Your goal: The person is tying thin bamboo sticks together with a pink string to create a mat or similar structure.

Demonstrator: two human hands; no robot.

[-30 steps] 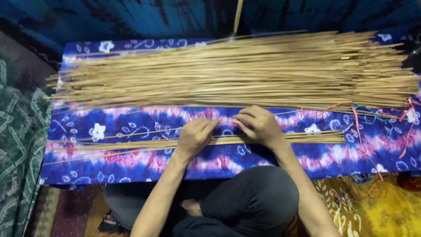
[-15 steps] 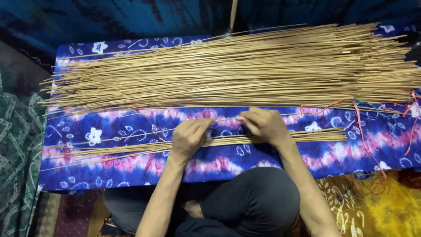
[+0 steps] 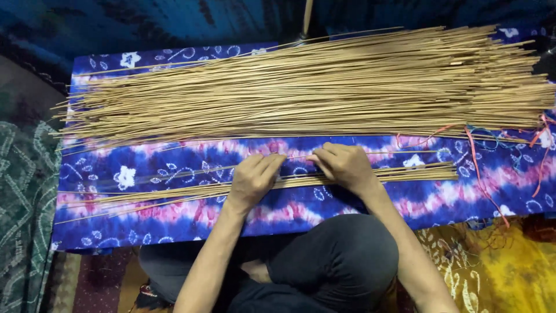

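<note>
While both hands rest near the middle of the blue and pink patterned cloth (image 3: 174, 223), a single thin stick (image 3: 376, 153) is pinched between them. The fingers of the left hand (image 3: 253, 179) are closed on it, and those of the right hand (image 3: 344, 165) are closed on it just beside. A small bundle of sticks (image 3: 405, 173) is laid under the hands, and a large pile of sticks (image 3: 313, 87) is spread behind it. Orange strings (image 3: 475, 174) are draped at the right.
</note>
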